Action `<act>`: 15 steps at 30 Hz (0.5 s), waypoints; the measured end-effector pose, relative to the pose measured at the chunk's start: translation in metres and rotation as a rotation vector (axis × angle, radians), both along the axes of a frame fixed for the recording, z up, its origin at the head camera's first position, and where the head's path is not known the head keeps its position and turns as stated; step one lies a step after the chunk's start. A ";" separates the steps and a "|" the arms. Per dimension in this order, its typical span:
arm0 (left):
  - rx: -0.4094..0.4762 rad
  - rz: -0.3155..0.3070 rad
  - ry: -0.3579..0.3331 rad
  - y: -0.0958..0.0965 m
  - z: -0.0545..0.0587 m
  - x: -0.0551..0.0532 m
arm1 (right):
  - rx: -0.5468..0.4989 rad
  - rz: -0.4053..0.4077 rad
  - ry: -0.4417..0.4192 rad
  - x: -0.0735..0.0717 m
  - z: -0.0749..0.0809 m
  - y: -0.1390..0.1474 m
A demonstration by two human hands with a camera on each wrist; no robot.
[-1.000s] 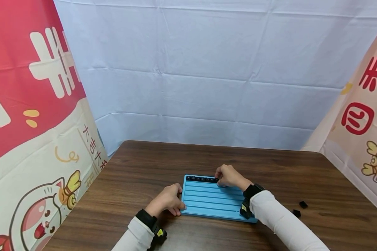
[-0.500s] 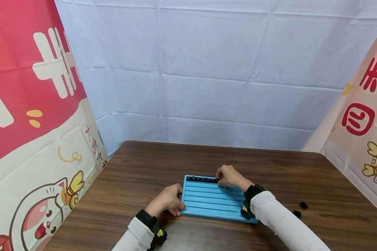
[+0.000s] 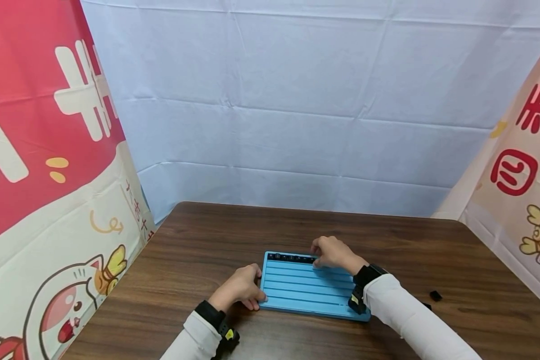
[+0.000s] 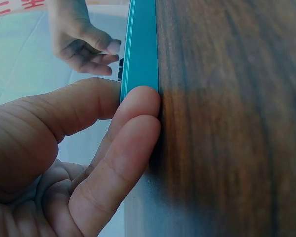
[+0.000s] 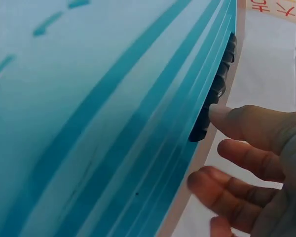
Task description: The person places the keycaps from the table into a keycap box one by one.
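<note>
A light blue grooved board (image 3: 306,287) lies on the table. In its far groove stands a row of small black keycap-like pieces (image 3: 290,257), also visible in the right wrist view as dark blocks (image 5: 222,81). My left hand (image 3: 240,286) holds the board's near-left edge between thumb (image 4: 89,101) and fingertips (image 4: 138,106). The right hand (image 3: 335,252) hovers over the row's right end. In the right wrist view its thumb tip (image 5: 219,113) is at the black pieces, while the other fingers (image 5: 237,192) are spread loosely apart from the thumb, with nothing between them.
Right of the board, a loose black piece (image 3: 435,296) lies on the brown wooden table (image 3: 225,230). Another (image 3: 427,306) is mostly covered by the right sleeve. A pale cloth (image 3: 270,125) hangs behind the table, with printed cloths at both sides.
My right hand has shifted slightly right, and its fingers have loosened from the row's end. The right sleeve now covers more of one loose piece. My left hand stays on the board.
</note>
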State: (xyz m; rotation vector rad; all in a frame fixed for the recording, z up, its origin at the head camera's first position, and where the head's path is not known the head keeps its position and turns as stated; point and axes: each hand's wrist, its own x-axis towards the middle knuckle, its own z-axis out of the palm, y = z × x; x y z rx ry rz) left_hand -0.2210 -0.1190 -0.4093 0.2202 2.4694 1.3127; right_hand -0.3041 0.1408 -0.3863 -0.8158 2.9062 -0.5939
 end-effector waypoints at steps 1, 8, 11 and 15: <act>-0.002 0.000 0.001 0.000 0.000 0.000 | 0.014 0.002 0.000 0.001 0.001 0.000; -0.004 -0.002 0.000 0.000 0.000 0.000 | 0.091 0.030 0.012 0.008 0.007 0.001; -0.004 -0.002 0.001 0.000 0.000 0.000 | 0.099 0.034 -0.003 0.011 0.008 0.002; -0.004 -0.002 0.002 0.000 -0.001 0.001 | 0.105 0.030 -0.022 0.011 0.007 0.004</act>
